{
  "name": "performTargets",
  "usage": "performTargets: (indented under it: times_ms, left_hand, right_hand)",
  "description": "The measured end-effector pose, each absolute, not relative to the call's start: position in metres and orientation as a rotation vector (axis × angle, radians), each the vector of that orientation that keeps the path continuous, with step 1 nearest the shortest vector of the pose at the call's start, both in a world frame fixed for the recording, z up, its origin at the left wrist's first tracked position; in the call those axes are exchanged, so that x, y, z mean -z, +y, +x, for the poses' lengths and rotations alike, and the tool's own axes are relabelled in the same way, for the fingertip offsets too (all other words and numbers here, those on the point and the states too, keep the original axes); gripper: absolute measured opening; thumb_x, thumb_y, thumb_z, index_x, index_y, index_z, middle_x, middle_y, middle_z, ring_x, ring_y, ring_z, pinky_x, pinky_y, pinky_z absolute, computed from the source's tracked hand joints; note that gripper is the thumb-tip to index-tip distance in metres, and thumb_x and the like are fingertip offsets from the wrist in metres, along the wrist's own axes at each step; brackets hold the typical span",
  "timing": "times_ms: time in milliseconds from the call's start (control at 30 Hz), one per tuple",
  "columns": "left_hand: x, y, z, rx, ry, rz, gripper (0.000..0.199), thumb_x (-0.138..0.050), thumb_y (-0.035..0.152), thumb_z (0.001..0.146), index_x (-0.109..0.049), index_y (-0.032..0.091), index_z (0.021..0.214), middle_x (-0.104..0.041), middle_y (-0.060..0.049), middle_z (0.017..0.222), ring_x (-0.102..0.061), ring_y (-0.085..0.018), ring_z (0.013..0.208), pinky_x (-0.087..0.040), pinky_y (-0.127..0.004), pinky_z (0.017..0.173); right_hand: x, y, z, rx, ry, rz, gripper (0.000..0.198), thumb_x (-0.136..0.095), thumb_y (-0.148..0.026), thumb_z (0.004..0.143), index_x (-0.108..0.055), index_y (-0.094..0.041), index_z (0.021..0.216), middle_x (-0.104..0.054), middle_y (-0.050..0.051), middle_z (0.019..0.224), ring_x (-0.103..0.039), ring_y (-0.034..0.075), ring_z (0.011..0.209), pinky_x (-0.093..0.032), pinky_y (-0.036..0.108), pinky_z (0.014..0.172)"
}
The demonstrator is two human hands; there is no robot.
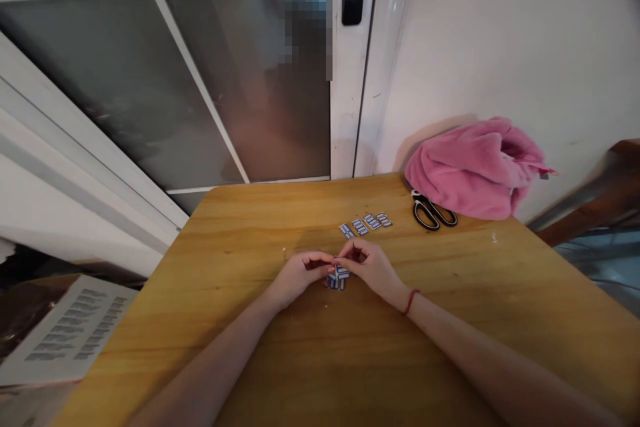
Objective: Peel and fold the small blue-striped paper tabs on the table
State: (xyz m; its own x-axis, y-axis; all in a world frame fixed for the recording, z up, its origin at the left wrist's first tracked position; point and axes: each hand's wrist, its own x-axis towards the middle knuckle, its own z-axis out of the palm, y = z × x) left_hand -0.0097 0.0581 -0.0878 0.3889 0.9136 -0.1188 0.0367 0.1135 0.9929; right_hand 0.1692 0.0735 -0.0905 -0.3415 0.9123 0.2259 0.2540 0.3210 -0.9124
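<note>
Left hand (296,277), right hand (373,267) | grip — both pinched on blue-edged cards (339,275) | worktop (225,313) — scissors (434,210) beyond, right

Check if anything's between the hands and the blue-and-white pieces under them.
Nothing visible: left hand and right hand have fingertips right at the blue-and-white pieces. Scissors lie farther back, off to the right.

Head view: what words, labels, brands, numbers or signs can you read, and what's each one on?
None reads clearly.
White box, at the left: blocks of dark print, too blurred to read.
Blue-and-white cards in a row: too small to tell any wording.
Cards by the left hand and right hand: the same.
Scissors: no lettering I can make out.
</note>
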Motion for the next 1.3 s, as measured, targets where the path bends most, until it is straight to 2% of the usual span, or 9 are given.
performTargets:
  times_ms: [133,267,367,500,600,700,800,1200,1300]
  left_hand:
    - [0.085,0.058,-0.011,-0.785,0.933,1.286,0.03,-0.067,0.033,0.07,-0.067,0.021,0.097,-0.068,-0.004,0.096,-0.06,-0.016,0.083,-0.045,-0.031,0.079]
    - [0.085,0.058,-0.011,-0.839,0.926,1.337,0.023,-0.067,0.033,0.071,-0.07,0.022,0.09,-0.067,-0.004,0.099,-0.06,-0.018,0.091,-0.044,-0.033,0.086]
    - [0.086,0.058,-0.01,-0.91,0.992,1.365,0.021,-0.067,0.033,0.071,-0.071,0.02,0.085,-0.067,-0.005,0.097,-0.06,-0.018,0.089,-0.045,-0.031,0.083]
    - [0.09,0.061,-0.015,-1.049,1.143,1.208,0.023,-0.066,0.034,0.071,-0.07,0.018,0.087,-0.069,-0.004,0.088,-0.06,-0.015,0.077,-0.045,-0.026,0.071]
    - [0.092,0.066,-0.02,-1.195,1.212,1.112,0.024,-0.068,0.032,0.069,-0.069,0.018,0.088,-0.069,-0.003,0.086,-0.058,-0.013,0.075,-0.044,-0.022,0.066]
    - [0.091,0.068,-0.022,-1.251,1.223,1.129,0.027,-0.068,0.032,0.068,-0.068,0.016,0.09,-0.068,-0.004,0.085,-0.058,-0.014,0.074,-0.043,-0.022,0.064]
    - [0.089,0.068,-0.021,-1.232,1.225,1.165,0.028,-0.067,0.033,0.069,-0.068,0.016,0.091,-0.068,-0.005,0.086,-0.057,-0.014,0.074,-0.043,-0.022,0.063]
    - [0.088,0.065,-0.019,-1.191,1.198,1.208,0.026,-0.067,0.033,0.069,-0.068,0.016,0.089,-0.068,-0.004,0.085,-0.056,-0.013,0.071,-0.041,-0.022,0.061]
    - [0.087,0.065,-0.018,-1.189,1.201,1.204,0.026,-0.067,0.033,0.069,-0.068,0.016,0.089,-0.068,-0.004,0.084,-0.056,-0.014,0.071,-0.041,-0.022,0.061]
  right_hand:
    - [0.09,0.073,0.17,-0.89,-1.795,-1.089,0.016,-0.06,-0.032,0.076,-0.057,-0.018,0.07,-0.053,-0.001,0.063,-0.048,0.012,0.06,-0.039,0.023,0.054]
    - [0.089,0.069,0.167,-0.776,-1.855,-1.109,0.014,-0.06,-0.033,0.077,-0.057,-0.02,0.071,-0.055,0.0,0.065,-0.05,0.013,0.065,-0.041,0.025,0.058]
    - [0.088,0.069,0.169,-0.807,-1.847,-1.075,0.019,-0.059,-0.038,0.077,-0.057,-0.02,0.073,-0.057,0.0,0.066,-0.051,0.014,0.065,-0.041,0.025,0.06]
    - [0.081,0.075,0.18,-0.965,-1.7,-1.059,0.035,-0.033,-0.045,0.09,-0.055,-0.019,0.082,-0.056,0.0,0.062,-0.048,0.012,0.053,-0.036,0.024,0.049]
    - [0.075,0.077,0.187,-0.755,-2.015,-1.047,0.031,-0.042,-0.045,0.087,-0.057,-0.019,0.078,-0.055,0.001,0.067,-0.051,0.014,0.063,-0.039,0.026,0.06]
    - [0.074,0.075,0.186,-0.487,-2.359,-1.006,0.032,-0.058,-0.051,0.075,-0.06,-0.02,0.085,-0.056,0.004,0.083,-0.052,0.018,0.08,-0.038,0.033,0.076]
    - [0.077,0.071,0.183,-0.369,-2.5,-1.015,0.035,-0.065,-0.051,0.069,-0.062,-0.02,0.087,-0.054,0.005,0.093,-0.05,0.02,0.09,-0.035,0.035,0.082]
    - [0.08,0.072,0.181,-0.602,-2.528,-1.009,0.014,-0.065,-0.039,0.074,-0.065,-0.025,0.079,-0.052,0.001,0.088,-0.046,0.019,0.095,-0.032,0.034,0.083]
    - [0.079,0.072,0.181,-0.564,-2.518,-1.029,0.019,-0.067,-0.039,0.072,-0.064,-0.024,0.083,-0.052,0.002,0.091,-0.045,0.02,0.097,-0.033,0.035,0.084]
